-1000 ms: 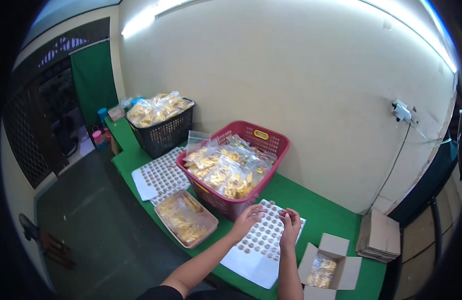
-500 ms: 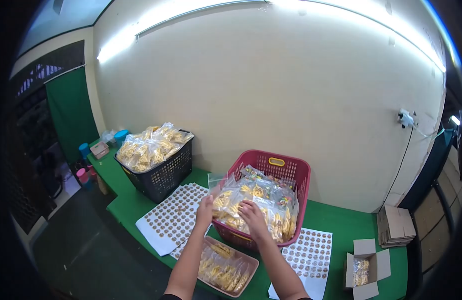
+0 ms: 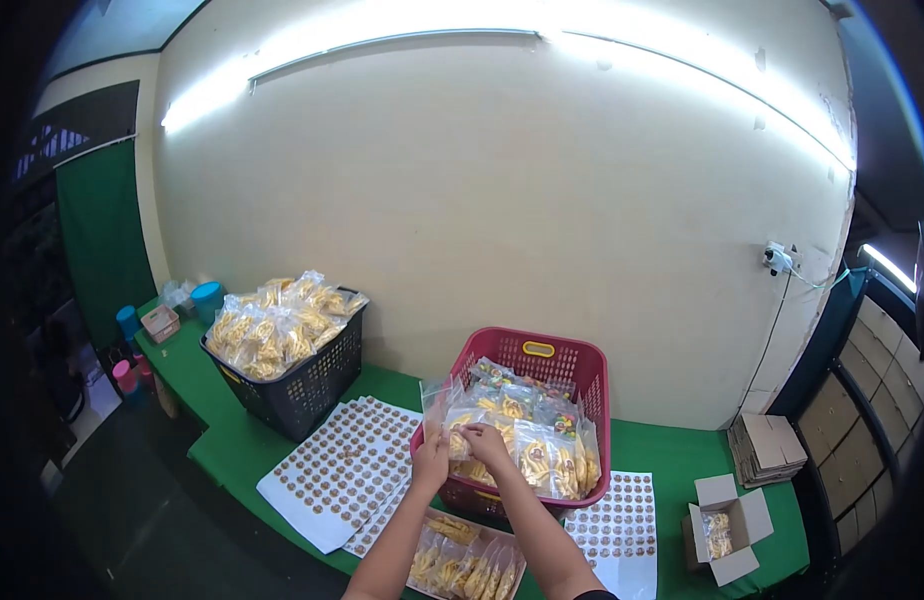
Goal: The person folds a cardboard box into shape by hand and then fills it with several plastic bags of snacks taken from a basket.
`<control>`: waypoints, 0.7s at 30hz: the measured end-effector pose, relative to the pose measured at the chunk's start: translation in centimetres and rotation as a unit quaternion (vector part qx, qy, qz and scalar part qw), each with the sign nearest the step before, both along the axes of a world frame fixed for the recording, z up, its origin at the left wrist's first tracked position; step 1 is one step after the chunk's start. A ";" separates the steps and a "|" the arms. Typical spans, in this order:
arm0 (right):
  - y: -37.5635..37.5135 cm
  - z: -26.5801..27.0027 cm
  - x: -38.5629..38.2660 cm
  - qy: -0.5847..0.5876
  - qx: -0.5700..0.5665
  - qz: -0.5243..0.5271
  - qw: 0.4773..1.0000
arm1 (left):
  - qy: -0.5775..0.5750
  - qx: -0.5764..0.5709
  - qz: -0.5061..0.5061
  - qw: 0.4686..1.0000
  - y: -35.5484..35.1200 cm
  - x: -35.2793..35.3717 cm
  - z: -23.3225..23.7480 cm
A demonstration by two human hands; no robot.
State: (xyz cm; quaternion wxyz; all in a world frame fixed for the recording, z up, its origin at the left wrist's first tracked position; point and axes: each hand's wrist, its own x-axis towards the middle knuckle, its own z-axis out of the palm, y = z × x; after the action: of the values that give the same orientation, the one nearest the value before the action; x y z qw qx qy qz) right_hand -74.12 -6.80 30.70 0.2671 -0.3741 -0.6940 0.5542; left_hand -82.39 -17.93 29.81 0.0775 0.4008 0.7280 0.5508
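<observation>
Clear bags of yellow sticks (image 3: 535, 460) fill the maroon basket (image 3: 594, 400). At the basket's left side, my left hand (image 3: 431, 457) is closed on the edge of a clear bag (image 3: 460, 420) that stands upright. Against the front of that bag is my right hand (image 3: 485, 443), its fingers drawn together; whatever lies between them is too small to make out. Below my forearms sits a pink tray (image 3: 517, 577) with more bags of sticks. Sheets of round stickers (image 3: 344, 455) lie left of the basket, and another sticker sheet (image 3: 622, 525) lies to its right.
A black basket (image 3: 312, 385) heaped with filled bags stands at the left of the green table (image 3: 672, 447). An open carton (image 3: 747, 515) holding bags and flattened cardboard boxes (image 3: 767, 447) are at the right. Blue containers (image 3: 207, 298) and a small pink basket (image 3: 161, 322) sit far left.
My right hand has moved left, closer to my left hand, and its fingers have closed at the bag. The camera view has shifted, so the table items sit lower in the frame.
</observation>
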 end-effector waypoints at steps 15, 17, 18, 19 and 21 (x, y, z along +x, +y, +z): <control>-0.6 2.9 18.4 0.183 0.127 -0.083 0.971 | -0.330 0.171 -0.253 0.893 4.5 12.1 2.7; -0.6 2.3 24.4 0.186 0.141 -0.142 0.962 | -0.353 0.153 -0.284 0.878 5.2 18.3 3.1; 0.2 0.8 27.5 0.187 0.093 -0.136 0.969 | -0.366 0.152 -0.296 0.869 5.5 21.5 2.7; 0.1 -0.2 31.0 0.193 0.046 -0.117 0.973 | -0.364 0.138 -0.318 0.864 5.8 24.6 1.5; 0.4 -2.1 37.6 0.195 -0.003 -0.096 0.976 | -0.344 0.087 -0.354 0.865 6.3 30.9 -1.0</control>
State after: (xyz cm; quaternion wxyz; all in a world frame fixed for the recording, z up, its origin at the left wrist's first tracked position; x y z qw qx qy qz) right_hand -36.51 -6.41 28.56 0.4479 -0.3245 -0.5878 0.5905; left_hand -51.47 -11.63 28.85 0.4776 0.4219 0.4138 0.6501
